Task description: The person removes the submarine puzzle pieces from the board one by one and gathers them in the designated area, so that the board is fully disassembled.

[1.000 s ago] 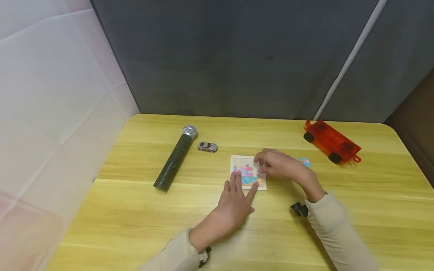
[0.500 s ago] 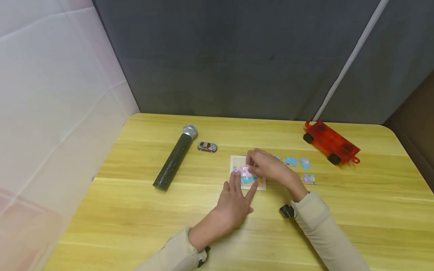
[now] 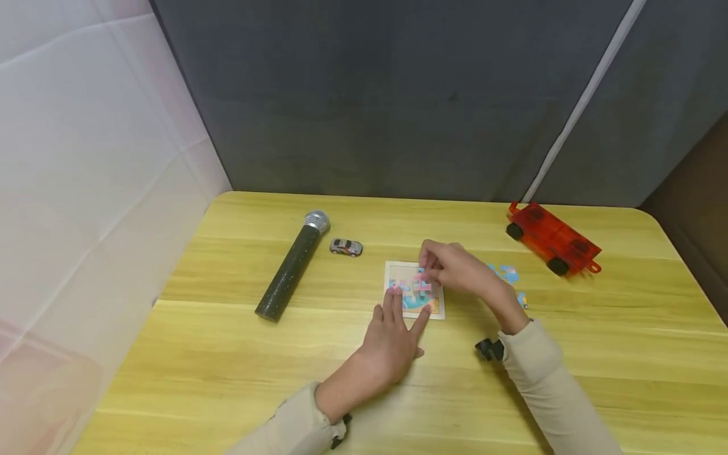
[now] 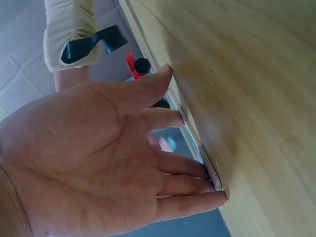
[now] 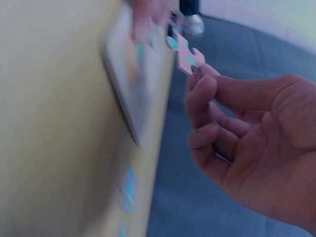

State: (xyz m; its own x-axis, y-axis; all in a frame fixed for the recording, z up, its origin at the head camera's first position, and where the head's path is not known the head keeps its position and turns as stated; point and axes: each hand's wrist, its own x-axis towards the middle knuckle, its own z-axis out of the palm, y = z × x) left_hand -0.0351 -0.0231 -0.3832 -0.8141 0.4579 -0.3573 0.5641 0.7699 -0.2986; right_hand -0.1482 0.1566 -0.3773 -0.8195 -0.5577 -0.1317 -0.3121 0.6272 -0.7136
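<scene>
A square puzzle board [image 3: 435, 316] with a pale rim lies on the table, and colourful pieces fill its near part. My left hand [image 3: 389, 351] rests on the board's near side, fingers spread and straight, as the left wrist view also shows. My right hand [image 3: 463, 272] is over the board's right part, pinching a pink and teal puzzle piece [image 5: 187, 58] between thumb and forefinger. In the right wrist view the piece is raised and apart from the board. Several loose blue puzzle pieces [image 3: 509, 273] lie right of the board, partly hidden by my right hand and wrist.
A black microphone [image 3: 290, 272] with a silver head lies on the left of the table [image 3: 227, 379]. Near it stands a small silver toy car [image 3: 345, 247]. A red see-through toy wagon [image 3: 554, 237] is at the back right. A dark partition [image 3: 364, 101] rises behind the table.
My right hand moved left over the board with the pink piece, then slightly back to the right, still pinching it. My left hand has stayed in place on the board.
</scene>
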